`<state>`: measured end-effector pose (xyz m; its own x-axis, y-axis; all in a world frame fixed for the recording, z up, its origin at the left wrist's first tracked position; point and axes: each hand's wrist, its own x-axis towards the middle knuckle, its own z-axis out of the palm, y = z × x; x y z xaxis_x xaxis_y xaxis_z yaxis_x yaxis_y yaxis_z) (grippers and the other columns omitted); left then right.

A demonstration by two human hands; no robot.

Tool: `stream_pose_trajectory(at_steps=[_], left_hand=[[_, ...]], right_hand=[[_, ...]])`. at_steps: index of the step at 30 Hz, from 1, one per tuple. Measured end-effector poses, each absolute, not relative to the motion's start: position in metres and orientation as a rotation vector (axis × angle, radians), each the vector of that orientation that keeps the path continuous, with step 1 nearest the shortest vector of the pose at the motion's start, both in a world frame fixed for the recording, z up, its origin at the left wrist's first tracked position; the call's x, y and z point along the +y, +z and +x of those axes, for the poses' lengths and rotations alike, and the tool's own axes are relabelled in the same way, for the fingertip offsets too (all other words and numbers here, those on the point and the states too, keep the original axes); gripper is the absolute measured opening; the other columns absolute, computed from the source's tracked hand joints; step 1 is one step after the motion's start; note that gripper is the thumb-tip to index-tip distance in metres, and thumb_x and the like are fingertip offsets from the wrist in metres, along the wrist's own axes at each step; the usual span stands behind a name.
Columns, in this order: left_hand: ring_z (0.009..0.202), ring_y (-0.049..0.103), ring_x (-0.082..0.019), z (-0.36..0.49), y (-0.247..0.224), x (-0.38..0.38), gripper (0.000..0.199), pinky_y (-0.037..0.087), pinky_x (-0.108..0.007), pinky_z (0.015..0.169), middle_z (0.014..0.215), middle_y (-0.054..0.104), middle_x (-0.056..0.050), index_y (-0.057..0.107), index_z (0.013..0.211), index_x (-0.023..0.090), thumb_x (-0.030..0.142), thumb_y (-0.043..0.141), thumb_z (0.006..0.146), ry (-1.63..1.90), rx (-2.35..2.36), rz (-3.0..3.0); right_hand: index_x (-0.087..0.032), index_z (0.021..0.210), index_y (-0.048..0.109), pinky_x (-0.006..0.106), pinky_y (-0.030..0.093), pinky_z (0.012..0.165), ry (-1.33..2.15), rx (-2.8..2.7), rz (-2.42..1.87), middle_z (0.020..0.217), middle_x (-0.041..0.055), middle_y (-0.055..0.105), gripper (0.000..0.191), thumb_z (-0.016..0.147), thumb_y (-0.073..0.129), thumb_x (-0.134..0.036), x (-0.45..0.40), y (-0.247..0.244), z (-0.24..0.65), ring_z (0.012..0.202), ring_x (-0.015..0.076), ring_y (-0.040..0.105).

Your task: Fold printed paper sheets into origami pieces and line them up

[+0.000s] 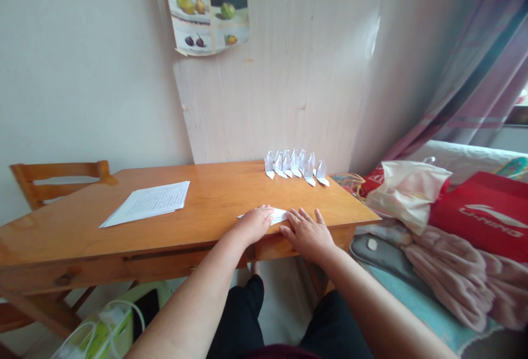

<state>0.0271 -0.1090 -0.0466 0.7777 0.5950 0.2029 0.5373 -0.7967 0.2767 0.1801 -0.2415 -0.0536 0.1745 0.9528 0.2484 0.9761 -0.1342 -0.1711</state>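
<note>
A folded sheet of printed white paper (279, 216) lies flat near the front edge of the wooden table (223, 188). On its left part rests my left hand (259, 220), fingers stretched out and pressing down. My right hand (307, 232) lies over its right end with the fingers spread flat. Both hands partly cover the paper, so its full shape is hidden. Behind them, at the table's back right, stands a group of several folded paper figures (295, 164) with upright pointed parts.
A stack of printed sheets (150, 202) lies on the table's left side. Beyond it stands a wooden chair (66, 172). To the right are a red bag (487, 210), a white plastic bag (406, 188) and a pink cloth (454, 271). Fruit pictures (210, 21) hang on the wall.
</note>
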Motion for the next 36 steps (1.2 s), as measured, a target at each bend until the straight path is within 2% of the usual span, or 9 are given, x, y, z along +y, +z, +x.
stream_pose_trajectory(at_steps=[7,13,18,23,29,36], left_hand=[[0.142,0.042,-0.022,0.027,-0.048,-0.108,0.048,0.031,-0.035,0.118,0.151,0.048,-0.006,0.054,0.142,0.021,0.037,0.041,0.099,0.379,0.878,2.756],[0.142,0.041,-0.024,0.027,-0.044,-0.109,0.055,0.03,-0.034,0.118,0.152,0.046,-0.01,0.05,0.145,0.015,0.042,0.041,0.098,0.332,0.885,2.74],[0.145,0.037,-0.024,0.028,-0.042,-0.11,0.052,0.027,-0.034,0.12,0.154,0.043,-0.008,0.05,0.145,0.015,0.035,0.034,0.099,0.298,0.857,2.738],[0.145,0.037,-0.022,0.027,-0.043,-0.109,0.051,0.027,-0.034,0.12,0.155,0.042,-0.008,0.049,0.145,0.016,0.03,0.033,0.099,0.294,0.84,2.756],[0.146,0.036,-0.021,0.027,-0.046,-0.104,0.05,0.025,-0.034,0.121,0.154,0.044,-0.007,0.051,0.144,0.018,0.031,0.035,0.099,0.287,0.808,2.784],[0.143,0.04,-0.024,0.026,-0.046,-0.103,0.049,0.032,-0.035,0.117,0.152,0.047,-0.005,0.054,0.141,0.022,0.038,0.035,0.099,0.294,0.817,2.769]], right_hand=[[-0.024,0.146,0.047,0.065,0.001,0.116,-0.145,-1.813,-2.227,0.154,0.0067,0.045,0.06,0.1,0.034,-0.059,-0.25,-0.055,0.192,0.149,0.0318,0.023],[-0.021,0.135,0.058,0.065,0.005,0.116,-0.225,-1.674,-2.304,0.153,0.0114,0.047,0.053,0.102,0.03,-0.051,-0.256,-0.054,0.204,0.149,0.0308,0.026],[-0.014,0.146,0.046,0.057,0.009,0.119,-0.292,-1.616,-2.248,0.155,0.0127,0.042,0.051,0.103,0.031,-0.037,-0.264,-0.057,0.203,0.149,0.0259,0.027],[-0.021,0.148,0.046,0.056,0.006,0.12,-0.3,-1.844,-2.081,0.159,0.0087,0.036,0.049,0.103,0.032,-0.036,-0.263,-0.054,0.176,0.151,0.0258,0.022],[-0.032,0.147,0.048,0.064,0.006,0.117,-0.223,-1.959,-2.067,0.163,0.0062,0.028,0.048,0.101,0.037,-0.042,-0.253,-0.054,0.155,0.152,0.0327,0.013],[-0.033,0.143,0.052,0.07,0.004,0.113,-0.24,-1.868,-2.162,0.164,0.0055,0.026,0.047,0.102,0.034,-0.047,-0.254,-0.054,0.165,0.152,0.0363,0.007]])
